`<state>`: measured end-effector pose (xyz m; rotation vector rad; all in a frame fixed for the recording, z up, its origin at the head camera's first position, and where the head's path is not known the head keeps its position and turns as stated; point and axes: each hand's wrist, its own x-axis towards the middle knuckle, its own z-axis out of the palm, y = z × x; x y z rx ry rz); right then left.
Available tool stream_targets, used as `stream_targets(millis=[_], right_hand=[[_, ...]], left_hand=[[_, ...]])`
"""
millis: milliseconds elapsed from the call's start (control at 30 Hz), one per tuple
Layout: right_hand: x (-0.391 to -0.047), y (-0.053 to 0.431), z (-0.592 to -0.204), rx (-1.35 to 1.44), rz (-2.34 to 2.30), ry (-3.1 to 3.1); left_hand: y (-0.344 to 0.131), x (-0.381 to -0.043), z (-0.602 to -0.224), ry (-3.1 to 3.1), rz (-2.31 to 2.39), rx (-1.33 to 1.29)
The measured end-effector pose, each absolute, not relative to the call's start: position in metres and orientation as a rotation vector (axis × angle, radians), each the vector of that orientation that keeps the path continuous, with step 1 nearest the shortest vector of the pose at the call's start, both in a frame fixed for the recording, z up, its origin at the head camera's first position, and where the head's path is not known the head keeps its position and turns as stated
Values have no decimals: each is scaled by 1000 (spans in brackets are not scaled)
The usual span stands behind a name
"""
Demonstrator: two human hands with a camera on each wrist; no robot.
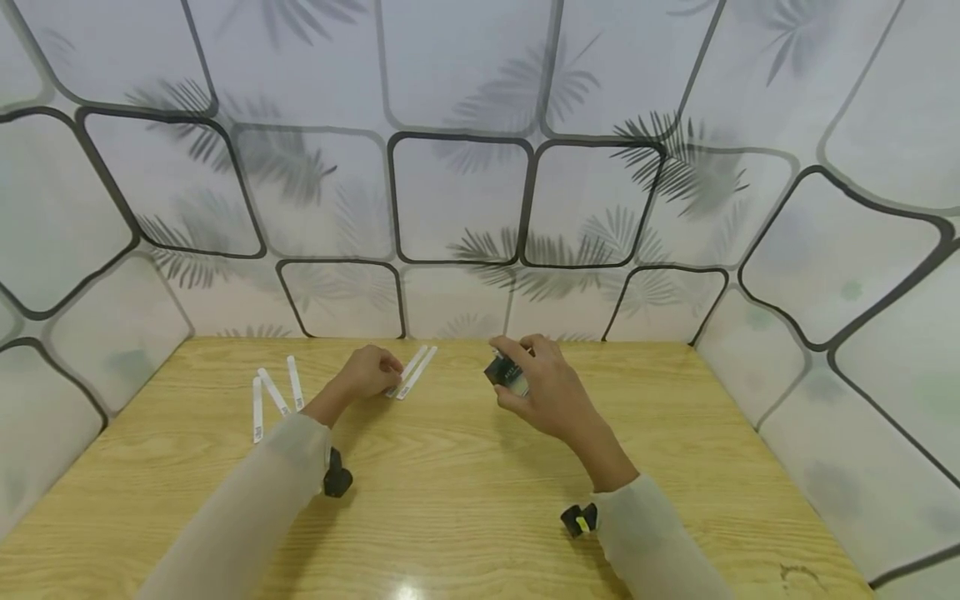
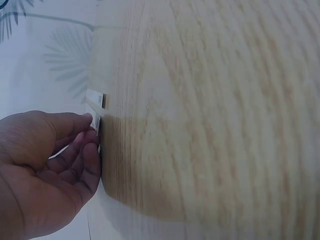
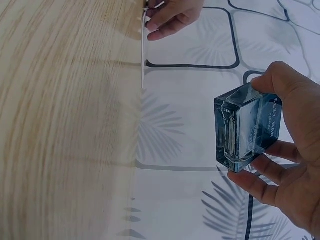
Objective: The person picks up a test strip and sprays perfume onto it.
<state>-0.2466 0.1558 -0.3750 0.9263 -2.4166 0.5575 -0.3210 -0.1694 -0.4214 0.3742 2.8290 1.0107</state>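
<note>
The left hand (image 1: 367, 372) is holding its fingers narrow, pinching near the closer end of 1 white strip (image 1: 415, 361), which is lying just beside another strip (image 1: 417, 373) on the wooden table (image 1: 420, 483), while 3 more strips (image 1: 273, 392) are lying farther left. The right hand (image 1: 551, 392) is gripping a square glass bottle (image 3: 240, 130) between thumb and fingers, holding it above the table, apart from the strips
</note>
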Motion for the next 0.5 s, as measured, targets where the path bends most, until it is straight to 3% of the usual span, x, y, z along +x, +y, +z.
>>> stream_targets(millis=[500], right_hand=[[-246,156,-374,921,547,-2418]], left_hand=[[-198,-302,-417,2854,1034,443]])
